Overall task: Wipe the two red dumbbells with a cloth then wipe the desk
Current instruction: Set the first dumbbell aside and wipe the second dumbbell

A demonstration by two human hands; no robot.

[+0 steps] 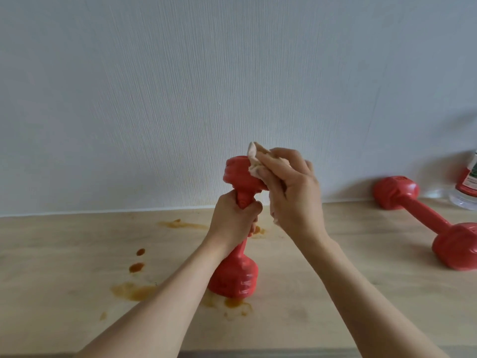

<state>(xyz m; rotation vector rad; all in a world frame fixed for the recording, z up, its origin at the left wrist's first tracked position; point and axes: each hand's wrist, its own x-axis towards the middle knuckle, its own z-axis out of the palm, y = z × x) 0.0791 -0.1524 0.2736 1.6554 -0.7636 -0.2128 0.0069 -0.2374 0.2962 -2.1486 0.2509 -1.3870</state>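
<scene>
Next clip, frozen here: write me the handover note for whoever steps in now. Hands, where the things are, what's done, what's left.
Left hand grips the handle of the upright dumbbell, whose lower head stands on the desk.
Right hand presses the cloth against its top head.
Second dumbbell lies on its side at the far right, near a bottle.
Done: wiping of the first dumbbell is under way.
Left: finish it, wipe the second, then clean the brown spills off the desk.
</scene>
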